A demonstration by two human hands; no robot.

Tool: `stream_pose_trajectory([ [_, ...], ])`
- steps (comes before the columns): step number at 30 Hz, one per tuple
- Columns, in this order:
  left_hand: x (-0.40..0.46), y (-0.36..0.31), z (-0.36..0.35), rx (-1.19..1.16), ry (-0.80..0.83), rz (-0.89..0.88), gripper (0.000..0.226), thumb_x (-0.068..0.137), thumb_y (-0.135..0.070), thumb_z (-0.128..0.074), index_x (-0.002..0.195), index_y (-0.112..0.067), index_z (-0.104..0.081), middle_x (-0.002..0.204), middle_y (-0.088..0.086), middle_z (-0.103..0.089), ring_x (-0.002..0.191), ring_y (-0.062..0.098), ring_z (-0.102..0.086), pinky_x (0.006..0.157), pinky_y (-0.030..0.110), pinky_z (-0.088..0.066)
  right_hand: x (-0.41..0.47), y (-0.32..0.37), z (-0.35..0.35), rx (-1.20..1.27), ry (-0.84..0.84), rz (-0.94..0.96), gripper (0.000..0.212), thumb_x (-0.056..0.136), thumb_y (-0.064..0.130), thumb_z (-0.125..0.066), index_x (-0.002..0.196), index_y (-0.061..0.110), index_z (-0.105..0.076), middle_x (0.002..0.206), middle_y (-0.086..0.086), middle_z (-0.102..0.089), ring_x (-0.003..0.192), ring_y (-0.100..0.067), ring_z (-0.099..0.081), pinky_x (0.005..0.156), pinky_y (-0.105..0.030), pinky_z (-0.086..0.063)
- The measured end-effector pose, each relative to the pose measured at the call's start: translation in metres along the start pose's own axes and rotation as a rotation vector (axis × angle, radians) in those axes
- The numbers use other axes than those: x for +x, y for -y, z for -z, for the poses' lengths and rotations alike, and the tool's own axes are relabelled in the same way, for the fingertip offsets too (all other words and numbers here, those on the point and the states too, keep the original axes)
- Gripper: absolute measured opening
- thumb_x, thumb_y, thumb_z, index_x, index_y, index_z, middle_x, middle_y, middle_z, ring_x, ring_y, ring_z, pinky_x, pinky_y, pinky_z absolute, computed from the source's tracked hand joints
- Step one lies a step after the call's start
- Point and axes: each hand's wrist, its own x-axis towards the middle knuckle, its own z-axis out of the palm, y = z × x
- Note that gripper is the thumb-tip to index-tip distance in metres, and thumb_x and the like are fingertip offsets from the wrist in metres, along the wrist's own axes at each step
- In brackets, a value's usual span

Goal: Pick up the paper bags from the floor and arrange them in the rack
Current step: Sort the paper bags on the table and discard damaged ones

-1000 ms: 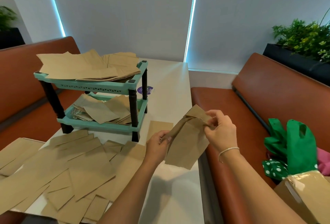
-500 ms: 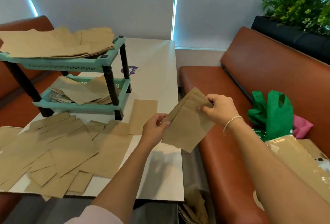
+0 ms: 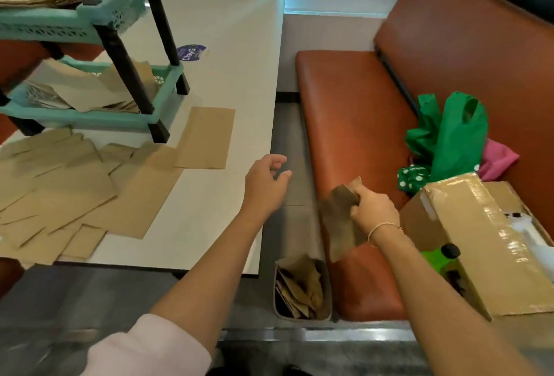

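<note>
Right hand (image 3: pixel 373 210): fingers curled, pinching a blurred paper bag (image 3: pixel 340 219) over the bench seat (image 3: pixel 344 99). Left hand (image 3: pixel 266 182): fingers loosely spread, holding nothing, at the table (image 3: pixel 227 45) edge. Rack (image 3: pixel 99 117) stands far left, bags on both tiers. More bags fill a floor bin (image 3: pixel 302 288).

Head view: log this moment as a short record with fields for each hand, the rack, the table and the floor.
left hand: left hand open, holding nothing, over the table edge
right hand: right hand grips a paper bag above the bench seat
rack: teal rack, bags on both tiers
table: white table, loose flat bags in front of the rack
floor: container of bags between table and bench
</note>
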Motion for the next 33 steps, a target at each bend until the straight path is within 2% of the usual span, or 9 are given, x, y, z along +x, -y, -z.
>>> stream_pose_trajectory([
  [5, -0.01, 0.005, -0.021, 0.078, 0.028, 0.018, 0.023, 0.094, -0.018, -0.056, 0.117, -0.019, -0.058, 0.118, -0.001, -0.059, 0.097, 0.005, -0.05, 0.084, 0.015, -0.041, -0.001, -0.013, -0.053, -0.059, 0.159, 0.039, 0.056, 0.09, 0.008, -0.045, 0.142, 0.028, -0.035, 0.118, -0.015, -0.061, 0.109, -0.034, -0.058, 0.087, -0.037, -0.048],
  [11, -0.015, 0.018, -0.034, 0.168, 0.04, 0.012, 0.022, 0.094, -0.016, -0.055, 0.116, -0.018, -0.06, 0.117, -0.001, -0.06, 0.097, 0.004, -0.05, 0.086, 0.014, -0.041, -0.005, -0.021, -0.11, -0.132, 0.269, 0.125, 0.038, 0.091, 0.003, -0.039, 0.127, 0.014, -0.047, 0.119, -0.012, -0.059, 0.109, -0.033, -0.058, 0.086, -0.038, -0.047],
  [18, -0.012, 0.031, -0.03, 0.169, -0.027, -0.001, 0.02, 0.093, -0.014, -0.055, 0.113, -0.016, -0.061, 0.11, -0.003, -0.061, 0.096, 0.005, -0.052, 0.083, 0.013, -0.04, -0.006, -0.016, -0.139, -0.09, 0.4, 0.164, 0.036, 0.092, 0.019, -0.048, 0.127, 0.02, -0.049, 0.126, -0.007, -0.053, 0.114, -0.027, -0.055, 0.09, -0.034, -0.046],
  [23, -0.004, 0.032, -0.022, 0.165, -0.038, 0.006, 0.02, 0.093, -0.014, -0.055, 0.111, -0.017, -0.061, 0.108, -0.003, -0.061, 0.095, 0.006, -0.053, 0.082, 0.015, -0.041, 0.012, 0.003, -0.119, -0.038, 0.34, 0.182, 0.033, 0.09, 0.012, -0.049, 0.12, 0.021, -0.057, 0.126, -0.003, -0.054, 0.114, -0.024, -0.054, 0.091, -0.031, -0.045],
  [33, 0.025, 0.026, 0.016, 0.215, -0.071, 0.035, 0.021, 0.094, -0.014, -0.053, 0.113, -0.016, -0.061, 0.116, 0.002, -0.059, 0.101, 0.012, -0.054, 0.083, 0.018, -0.04, 0.036, 0.091, -0.031, 0.076, 0.014, 0.285, 0.029, 0.092, 0.015, -0.043, 0.115, 0.02, -0.061, 0.118, -0.006, -0.058, 0.106, -0.028, -0.057, 0.083, -0.032, -0.045],
])
